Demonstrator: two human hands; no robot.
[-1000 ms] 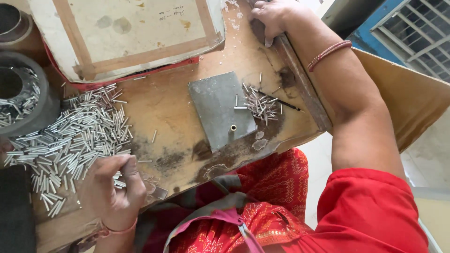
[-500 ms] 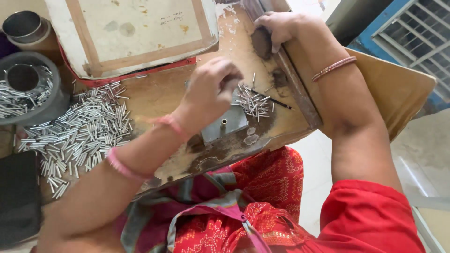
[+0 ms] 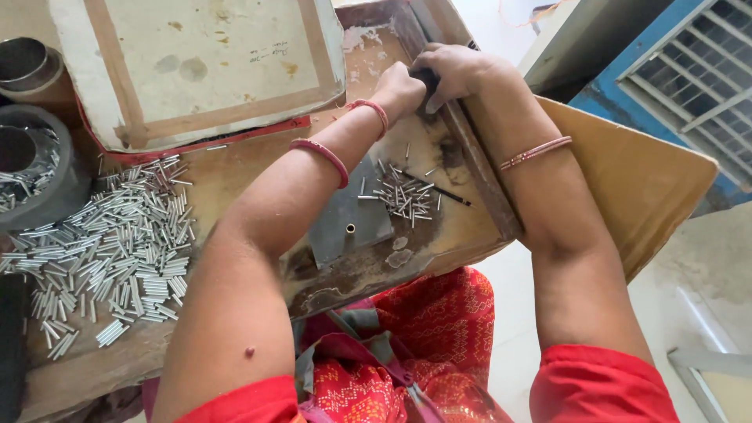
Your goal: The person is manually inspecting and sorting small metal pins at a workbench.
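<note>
Small pins [image 3: 403,196] well below both hands [image 3: 431,78].

Dark object under right hand [image 3: 458,72]: mostly covered by fingers, kind not clear. Left hand [image 3: 399,88], curled just beside right: fingertips and anything pinched hidden behind knuckles. Grey metal plate [image 3: 352,223] below left wrist: upper part covered by forearm. Small pins [image 3: 403,196] below both hands: too fine to count. Round tin [image 3: 27,168] far left of left arm: cut by frame edge. Both shoulders cut at bottom edge.
</note>
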